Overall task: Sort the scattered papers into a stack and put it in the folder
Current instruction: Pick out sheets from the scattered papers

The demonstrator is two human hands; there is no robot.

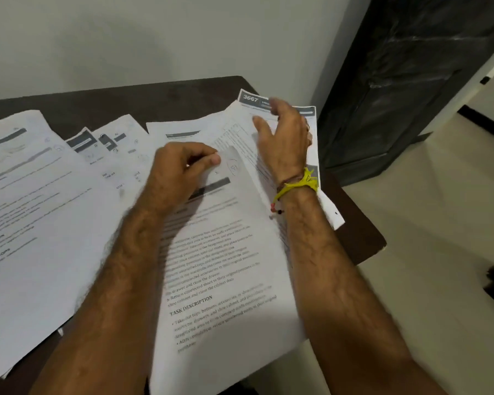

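Several printed white sheets lie scattered over a dark brown table (160, 95). My left hand (180, 169) pinches the top corner of a text sheet (223, 269) headed "TASK DESCRIPTION", which slants toward me. My right hand (285, 138), with a yellow band at the wrist, rests with relaxed fingers on the sheets at the table's right side, over a page marked "3667" (250, 98). More overlapping sheets (40, 212) cover the left half. No folder is in view.
The table's right edge (365, 238) drops to a pale tiled floor (425, 223). A dark marbled cabinet (405, 81) stands at the right against the white wall. Some sheets overhang the table's near and right edges.
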